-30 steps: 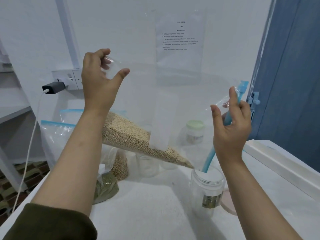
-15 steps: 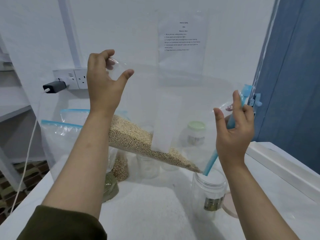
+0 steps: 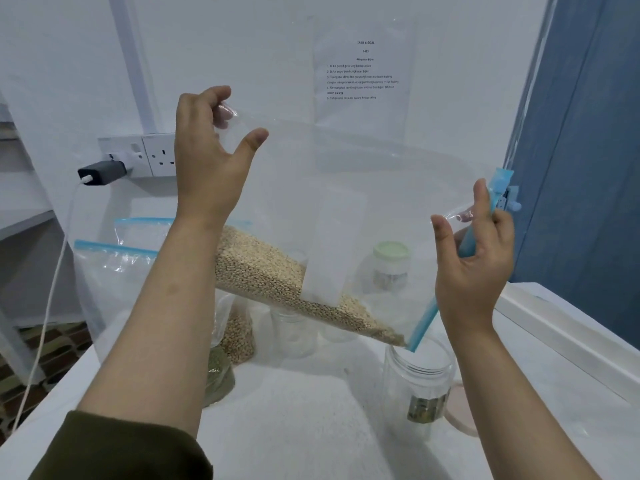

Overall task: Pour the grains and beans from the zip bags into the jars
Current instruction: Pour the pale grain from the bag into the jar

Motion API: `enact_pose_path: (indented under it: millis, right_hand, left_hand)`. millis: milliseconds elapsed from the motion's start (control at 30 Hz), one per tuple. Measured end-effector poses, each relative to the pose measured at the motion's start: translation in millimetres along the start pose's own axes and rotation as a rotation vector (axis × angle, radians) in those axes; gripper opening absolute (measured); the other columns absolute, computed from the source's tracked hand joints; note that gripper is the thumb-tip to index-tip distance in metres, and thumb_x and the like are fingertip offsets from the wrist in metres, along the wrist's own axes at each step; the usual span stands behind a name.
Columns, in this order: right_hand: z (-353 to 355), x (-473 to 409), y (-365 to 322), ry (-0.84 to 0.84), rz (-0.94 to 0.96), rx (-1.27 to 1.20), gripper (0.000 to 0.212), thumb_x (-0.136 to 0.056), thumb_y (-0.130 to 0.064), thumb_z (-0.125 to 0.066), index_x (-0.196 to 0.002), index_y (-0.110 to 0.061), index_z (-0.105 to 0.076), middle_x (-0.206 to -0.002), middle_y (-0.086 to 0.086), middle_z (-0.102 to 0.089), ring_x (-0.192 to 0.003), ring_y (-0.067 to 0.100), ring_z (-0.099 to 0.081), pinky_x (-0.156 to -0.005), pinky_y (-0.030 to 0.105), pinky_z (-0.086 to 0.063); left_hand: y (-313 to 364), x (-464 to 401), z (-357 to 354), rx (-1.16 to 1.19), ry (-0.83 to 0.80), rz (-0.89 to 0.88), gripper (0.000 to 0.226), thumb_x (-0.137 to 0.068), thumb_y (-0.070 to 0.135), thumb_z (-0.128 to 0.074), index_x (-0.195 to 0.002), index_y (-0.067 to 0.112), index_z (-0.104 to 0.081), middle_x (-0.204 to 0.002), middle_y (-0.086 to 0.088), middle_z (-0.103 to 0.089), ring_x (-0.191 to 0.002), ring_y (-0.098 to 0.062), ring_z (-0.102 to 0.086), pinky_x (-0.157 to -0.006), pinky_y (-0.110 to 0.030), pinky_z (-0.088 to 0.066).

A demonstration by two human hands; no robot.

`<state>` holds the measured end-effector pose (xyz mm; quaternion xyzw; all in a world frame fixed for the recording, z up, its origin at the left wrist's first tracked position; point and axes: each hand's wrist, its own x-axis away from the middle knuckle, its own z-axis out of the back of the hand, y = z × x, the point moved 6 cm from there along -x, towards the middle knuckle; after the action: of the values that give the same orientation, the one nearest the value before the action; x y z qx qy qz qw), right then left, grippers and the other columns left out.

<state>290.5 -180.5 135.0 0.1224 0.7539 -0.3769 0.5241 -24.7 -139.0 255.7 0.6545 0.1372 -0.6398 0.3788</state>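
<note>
A large clear zip bag (image 3: 363, 174) with a blue zip strip is held tilted in the air. My left hand (image 3: 207, 168) pinches its raised bottom corner. My right hand (image 3: 474, 265) grips the blue zip edge at the lower right. Pale beige grains (image 3: 277, 285) lie along the bag's low side, running down to its open corner. That corner sits just over the mouth of an open clear jar (image 3: 419, 382) with a dark label, standing on the white table (image 3: 294, 427). No grain shows inside the jar.
Other zip bags (image 3: 114, 282) with grains and green beans stand at the left behind my forearm. Empty jars (image 3: 294, 337) and a green-lidded jar (image 3: 391, 265) stand at the back. A pinkish lid (image 3: 460, 414) lies beside the open jar. A raised white ledge (image 3: 571, 337) borders the right.
The grains have slid further down toward the bag's open corner. Both hands keep their hold on the bag; the view has shifted slightly.
</note>
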Motion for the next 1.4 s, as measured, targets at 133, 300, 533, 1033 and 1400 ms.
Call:
enact_pose_path:
  millis: [133, 300, 533, 1033, 1400]
  right_hand:
    - [1, 0, -1, -0.005, 0.003, 0.009, 0.056, -0.096, -0.016, -0.068, -0.144, 0.001, -0.047, -0.101, 0.004, -0.044, -0.087, -0.007, -0.047, -0.084, 0.009, -0.044]
    - [1, -1, 0, -0.007, -0.004, 0.021, 0.058, -0.096, -0.017, -0.068, -0.147, 0.0, -0.045, -0.1, 0.004, -0.044, -0.085, -0.008, -0.047, -0.08, 0.014, -0.049]
    - [2, -1, 5, -0.013, -0.029, -0.025, 0.064, -0.097, -0.022, -0.068, -0.151, -0.004, -0.039, -0.098, -0.001, -0.044, -0.081, 0.001, -0.047, -0.08, 0.022, -0.049]
    - [6, 0, 5, -0.035, -0.021, -0.011, 0.065, -0.096, -0.024, -0.068, -0.15, -0.002, -0.039, -0.098, 0.004, -0.044, -0.075, 0.0, -0.046, -0.08, 0.012, -0.044]
    - [8, -1, 6, -0.028, -0.015, -0.011, 0.066, -0.095, -0.021, -0.068, -0.15, -0.003, -0.038, -0.095, 0.006, -0.044, -0.076, 0.002, -0.046, -0.078, 0.012, -0.043]
  left_hand:
    - [2, -1, -1, -0.008, -0.002, -0.01, 0.054, -0.086, 0.031, -0.074, -0.13, 0.006, -0.053, -0.11, 0.001, -0.043, -0.096, -0.008, -0.049, -0.087, -0.012, -0.039]
    - [3, -2, -2, 0.002, -0.001, -0.009, 0.054, -0.086, 0.031, -0.074, -0.129, 0.006, -0.053, -0.11, 0.0, -0.044, -0.094, -0.004, -0.049, -0.086, -0.01, -0.038]
    - [7, -3, -3, 0.018, 0.001, -0.017, 0.055, -0.085, 0.032, -0.075, -0.129, 0.006, -0.054, -0.109, 0.0, -0.044, -0.095, -0.002, -0.048, -0.087, -0.01, -0.038]
    - [10, -3, -6, 0.027, -0.003, -0.026, 0.055, -0.086, 0.032, -0.075, -0.129, 0.006, -0.054, -0.11, -0.001, -0.045, -0.097, -0.006, -0.049, -0.088, -0.011, -0.039]
    - [15, -4, -6, 0.007, -0.006, -0.039, 0.056, -0.085, 0.032, -0.075, -0.13, 0.006, -0.054, -0.11, -0.001, -0.044, -0.099, -0.009, -0.05, -0.088, -0.01, -0.039]
